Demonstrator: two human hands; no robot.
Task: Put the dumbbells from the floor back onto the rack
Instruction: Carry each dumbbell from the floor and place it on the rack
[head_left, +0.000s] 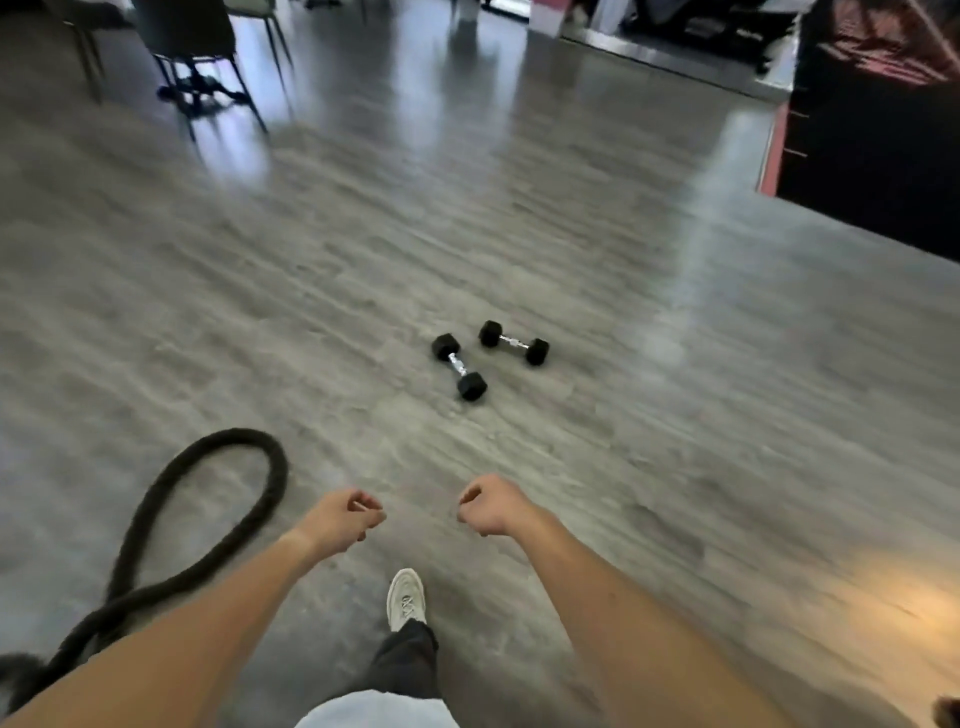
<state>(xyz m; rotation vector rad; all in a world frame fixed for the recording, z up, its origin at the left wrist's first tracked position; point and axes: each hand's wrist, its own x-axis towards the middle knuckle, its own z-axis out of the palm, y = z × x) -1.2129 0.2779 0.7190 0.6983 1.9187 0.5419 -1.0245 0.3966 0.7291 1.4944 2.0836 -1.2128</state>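
Two small black hex dumbbells with chrome handles lie on the grey wood floor a few steps ahead of me. The nearer dumbbell (460, 367) points toward me; the farther dumbbell (514, 342) lies crosswise just right of it. My left hand (340, 521) and my right hand (491, 505) are held out low in front of me, well short of the dumbbells, both loosely curled with nothing in them. No rack is in view.
A thick black battle rope (171, 519) loops on the floor at my left. My white shoe (406, 598) steps forward. Dark chairs (197, 57) stand far left, a black mat with a red edge (872, 156) at the right.
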